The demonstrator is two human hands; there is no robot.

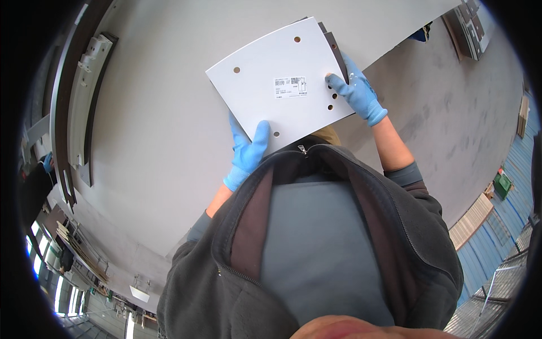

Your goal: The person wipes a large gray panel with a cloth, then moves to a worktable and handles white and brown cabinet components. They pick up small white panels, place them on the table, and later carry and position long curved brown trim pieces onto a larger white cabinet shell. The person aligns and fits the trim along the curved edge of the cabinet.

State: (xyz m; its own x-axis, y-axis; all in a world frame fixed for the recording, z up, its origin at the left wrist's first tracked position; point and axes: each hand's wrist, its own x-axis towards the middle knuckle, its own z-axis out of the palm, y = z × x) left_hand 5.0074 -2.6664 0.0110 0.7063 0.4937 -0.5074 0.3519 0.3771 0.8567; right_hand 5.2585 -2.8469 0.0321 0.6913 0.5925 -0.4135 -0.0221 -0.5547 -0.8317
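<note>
A white board (254,96) with several round holes and a printed label (290,88) is held in front of my body, tilted, its face toward me. Dark-edged boards (334,48) show behind its right side, so it seems to be a small stack. My left hand (248,150), in a blue glove, grips the lower left corner, with the thumb on the face and the fingers mostly hidden behind. My right hand (358,93), gloved alike, clasps the right edge near a group of holes, its thumb on the white face.
Beyond the boards spreads a pale grey tabletop (164,113); its edge runs toward the upper right. Long white and dark panels (84,101) stand at the left. More panels (471,28) lie at the upper right. Another person's gloved hand (48,164) shows far left. A wooden pallet (471,220) lies right.
</note>
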